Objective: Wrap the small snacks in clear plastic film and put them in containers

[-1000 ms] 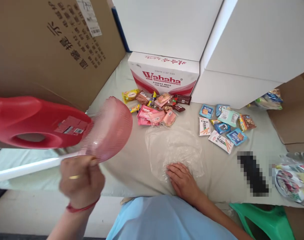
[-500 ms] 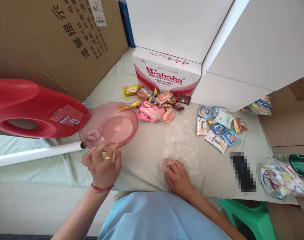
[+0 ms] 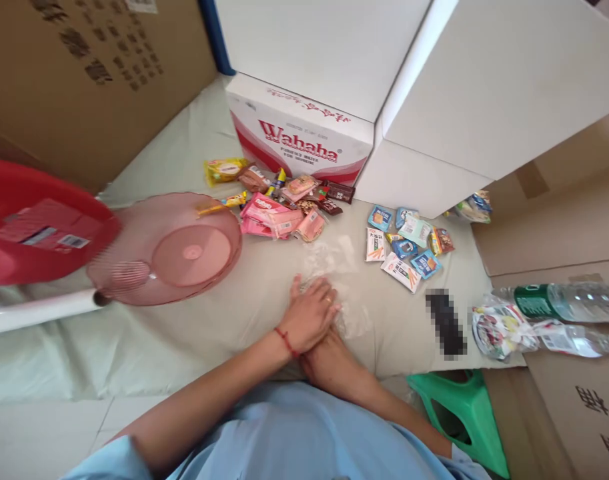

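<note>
My left hand (image 3: 309, 315), with a red cord bracelet and a ring, lies across my right hand (image 3: 331, 357), its fingers stretched out and resting loosely. The right hand's fingers are hidden beneath it. Both hands are over the near end of a clear plastic bag (image 3: 353, 317) spread on the cloth. To the left is a pink see-through plate (image 3: 204, 288) with a scalloped rim, out of both hands' touch. A yellow wrapped stick (image 3: 221, 203) shows at its far edge.
Pink, brown and yellow snacks (image 3: 264, 213) lie before a Wahaba-style water carton (image 3: 294, 150). Blue and white snack packets (image 3: 404, 243) are at right, beyond a pixelated dark object (image 3: 447, 323). Plastic bottles (image 3: 591, 303), a green stool (image 3: 464, 413) and a red jug (image 3: 44, 227) stand around.
My left hand has let go of the plate's near rim and moved right onto my right hand. The plate stays on the cloth. The view has shifted right.
</note>
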Demonstrator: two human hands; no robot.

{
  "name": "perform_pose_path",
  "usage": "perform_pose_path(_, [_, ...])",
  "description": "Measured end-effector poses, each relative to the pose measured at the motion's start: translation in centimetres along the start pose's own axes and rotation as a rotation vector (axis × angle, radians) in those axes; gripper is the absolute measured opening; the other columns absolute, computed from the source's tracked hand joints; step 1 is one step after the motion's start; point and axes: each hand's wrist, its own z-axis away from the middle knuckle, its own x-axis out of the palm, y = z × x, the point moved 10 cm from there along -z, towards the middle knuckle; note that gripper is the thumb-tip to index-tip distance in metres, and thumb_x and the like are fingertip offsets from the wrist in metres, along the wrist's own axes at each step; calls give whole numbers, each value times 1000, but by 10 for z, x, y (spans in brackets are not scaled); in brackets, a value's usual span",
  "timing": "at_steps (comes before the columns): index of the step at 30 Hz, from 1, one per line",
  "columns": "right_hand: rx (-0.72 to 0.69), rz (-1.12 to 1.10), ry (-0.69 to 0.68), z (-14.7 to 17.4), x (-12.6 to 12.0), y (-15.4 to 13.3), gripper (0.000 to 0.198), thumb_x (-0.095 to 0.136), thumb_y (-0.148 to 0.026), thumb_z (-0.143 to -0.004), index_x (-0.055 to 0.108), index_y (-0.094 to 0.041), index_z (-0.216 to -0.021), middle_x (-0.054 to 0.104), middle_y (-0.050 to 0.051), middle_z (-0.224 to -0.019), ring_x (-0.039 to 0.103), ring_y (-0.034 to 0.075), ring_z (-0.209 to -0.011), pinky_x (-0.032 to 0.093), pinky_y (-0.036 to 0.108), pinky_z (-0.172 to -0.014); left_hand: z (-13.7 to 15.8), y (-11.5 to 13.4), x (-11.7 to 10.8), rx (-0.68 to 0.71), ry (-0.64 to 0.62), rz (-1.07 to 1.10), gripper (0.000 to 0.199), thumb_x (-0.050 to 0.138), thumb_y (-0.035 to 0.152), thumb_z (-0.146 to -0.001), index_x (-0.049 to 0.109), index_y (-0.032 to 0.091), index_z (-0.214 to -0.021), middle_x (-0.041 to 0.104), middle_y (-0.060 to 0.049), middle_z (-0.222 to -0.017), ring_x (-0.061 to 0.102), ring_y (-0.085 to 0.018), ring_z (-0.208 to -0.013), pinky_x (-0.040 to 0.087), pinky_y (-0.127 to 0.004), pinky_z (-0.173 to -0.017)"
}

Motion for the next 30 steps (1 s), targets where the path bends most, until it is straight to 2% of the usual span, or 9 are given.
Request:
perform_pose_path(3, [-54, -96, -140, 17, -2, 0, 55, 68, -33, -96, 58, -22, -149, 48, 14, -162, 37, 30, -155, 30, 51, -129, 26, -37, -5, -16, 91, -78, 40, 40, 32, -107, 66, 25, -137, 62, -12, -151, 47, -33, -149, 7, -76, -124])
perform_pose_path(6, [-30, -241, -138, 28, -25, 15, 52, 64, -32, -99, 58, -20, -149, 41, 13, -168, 39, 23, -155, 37, 41, -126, 58, -53, -12, 63, 183, -97, 41, 49, 27, -103, 62, 28, -143, 59, -11, -154, 48, -32, -149, 24, -68, -125])
perform_pose_path(10, [24, -340, 0, 26, -71, 51, 38, 52, -30, -105, 65, -22, -141, 60, 10, -153, 58, 19, -141, 50, 36, -116, 84, -54, -27, 139, 329, -13, 59, 55, 17, -99, 46, 30, -156, 46, -15, -164, 50, -30, -148, 44, -56, -119])
perform_pose_path(13, [83, -306, 177, 15, -103, 74, 35, 47, -30, -107, 69, -24, -133, 74, 9, -130, 70, 19, -122, 57, 36, -106, 81, -60, -38, 47, 373, 118, 64, 54, 17, -99, 38, 29, -160, 39, -15, -168, 50, -30, -148, 52, -51, -115])
perform_pose_path(15, [107, -257, 282, 7, -114, 81, 35, 45, -29, -107, 70, -24, -132, 74, 10, -128, 69, 20, -120, 57, 38, -105, 73, -64, -44, -13, 375, 217, 62, 51, 18, -100, 38, 29, -160, 34, -14, -171, 47, -30, -151, 53, -51, -115])
perform_pose_path(19, [157, -13, 245, -6, -92, 83, 38, 55, -30, -103, 69, -21, -137, 59, 16, -151, 50, 31, -144, 45, 53, -118, 57, -71, -54, -46, 390, 428, 51, 46, 17, -102, 49, 26, -152, 25, -15, -174, 50, -28, -149, 58, -48, -110])
perform_pose_path(24, [316, 122, 216, 12, -62, 112, 49, 55, -31, -103, 58, -17, -150, 42, 20, -164, 36, 36, -154, 38, 59, -123, 64, -115, -58, -246, 510, 526, 36, 50, 22, -100, 63, 19, -134, 44, -17, -162, 66, -27, -129, 65, -45, -98])
perform_pose_path(27, [306, 109, 261, 27, -62, 120, 49, 54, -31, -104, 56, -20, -151, 39, 18, -166, 36, 35, -154, 39, 60, -122, 84, -135, -65, -343, 639, 376, 36, 58, 22, -95, 64, 17, -131, 53, -19, -148, 68, -29, -122, 65, -50, -96])
perform_pose_path(30, [278, 82, 340, 34, -74, 117, 43, 54, -29, -103, 61, -22, -145, 44, 18, -161, 40, 34, -150, 42, 61, -119, 96, -114, -77, -217, 726, 37, 43, 63, 12, -88, 67, 24, -129, 62, -15, -136, 62, -31, -127, 55, -56, -107])
